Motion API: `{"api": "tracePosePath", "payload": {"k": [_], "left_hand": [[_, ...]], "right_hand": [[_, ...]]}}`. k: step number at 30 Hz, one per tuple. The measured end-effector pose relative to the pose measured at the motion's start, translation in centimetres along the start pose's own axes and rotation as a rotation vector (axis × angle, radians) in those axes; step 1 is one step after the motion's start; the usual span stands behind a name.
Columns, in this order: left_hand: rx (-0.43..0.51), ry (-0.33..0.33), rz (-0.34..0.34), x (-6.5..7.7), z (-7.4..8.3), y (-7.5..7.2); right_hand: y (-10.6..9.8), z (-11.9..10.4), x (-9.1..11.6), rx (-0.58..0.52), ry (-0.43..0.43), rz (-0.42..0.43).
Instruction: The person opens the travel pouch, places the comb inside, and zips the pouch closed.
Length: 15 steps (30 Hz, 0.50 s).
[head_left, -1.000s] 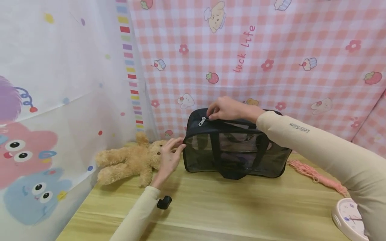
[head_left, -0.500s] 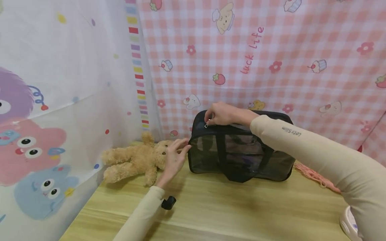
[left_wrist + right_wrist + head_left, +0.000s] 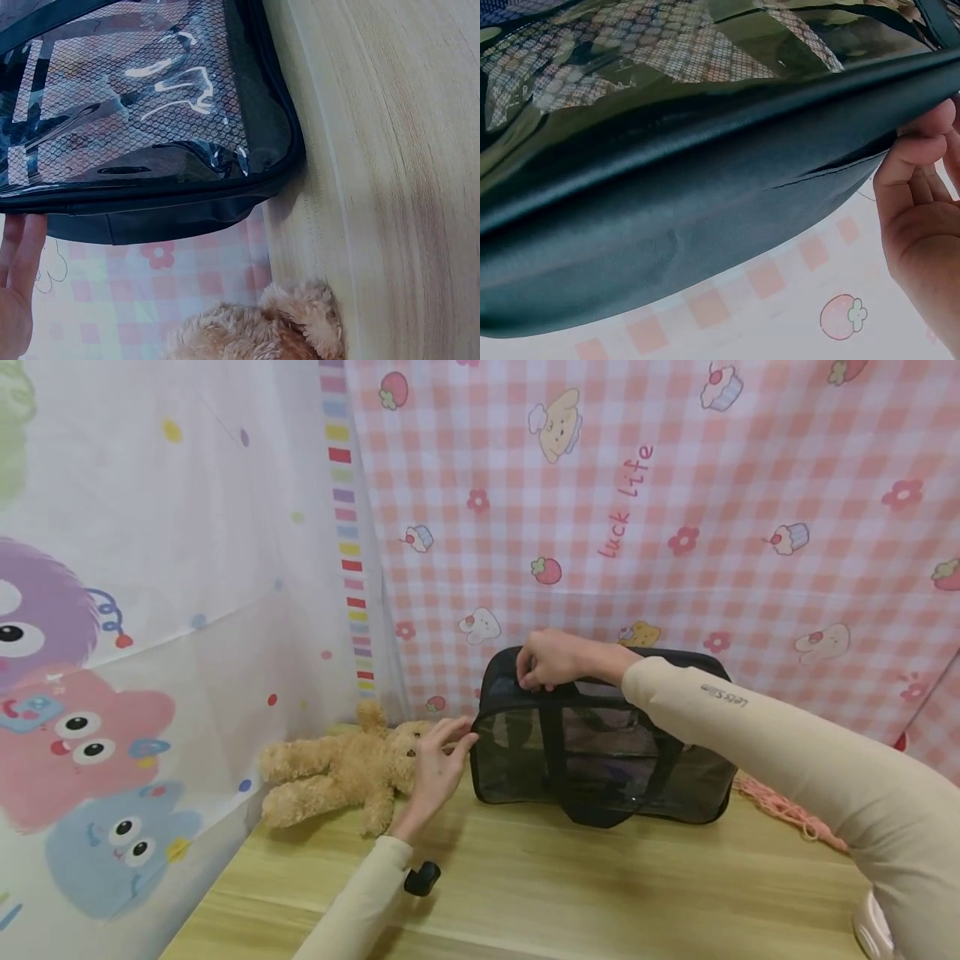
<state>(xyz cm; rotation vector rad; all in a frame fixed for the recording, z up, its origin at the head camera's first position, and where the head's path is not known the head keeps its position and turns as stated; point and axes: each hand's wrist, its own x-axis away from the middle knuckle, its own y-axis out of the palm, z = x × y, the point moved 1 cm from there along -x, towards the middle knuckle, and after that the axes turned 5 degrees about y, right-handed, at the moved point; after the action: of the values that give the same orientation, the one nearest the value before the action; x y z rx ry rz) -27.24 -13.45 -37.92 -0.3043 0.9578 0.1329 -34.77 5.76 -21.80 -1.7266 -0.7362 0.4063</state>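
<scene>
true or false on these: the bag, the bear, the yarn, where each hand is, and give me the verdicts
1. The right hand is at the top of the black bag. True.
2. A teddy bear lies on the wooden table. True.
3. The teddy bear is inside the black bag. False: it lies outside, by the left hand.
4. The left hand grips a carrying handle. False: it is at the black bag's side edge.
5. Pink yarn lies near the end opposite the teddy bear. True.

Blk see-thru bag (image 3: 607, 752) upright on wood-look tbl (image 3: 600, 893), front handle (image 3: 596, 818) hanging down.
</scene>
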Motion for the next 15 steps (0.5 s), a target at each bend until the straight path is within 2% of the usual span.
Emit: {"api": "tracePosePath", "payload": {"k": [7, 15], "left_hand": [[-0.001, 0.000, 0.009, 0.0, 0.0, 0.0], [-0.017, 0.009, 0.008, 0.0, 0.0, 0.0]], "right_hand": [[-0.6, 0.3, 0.2, -0.066, -0.006, 0.005], [-1.4, 0.3, 0.4, -0.110, -0.004, 0.092]]}}
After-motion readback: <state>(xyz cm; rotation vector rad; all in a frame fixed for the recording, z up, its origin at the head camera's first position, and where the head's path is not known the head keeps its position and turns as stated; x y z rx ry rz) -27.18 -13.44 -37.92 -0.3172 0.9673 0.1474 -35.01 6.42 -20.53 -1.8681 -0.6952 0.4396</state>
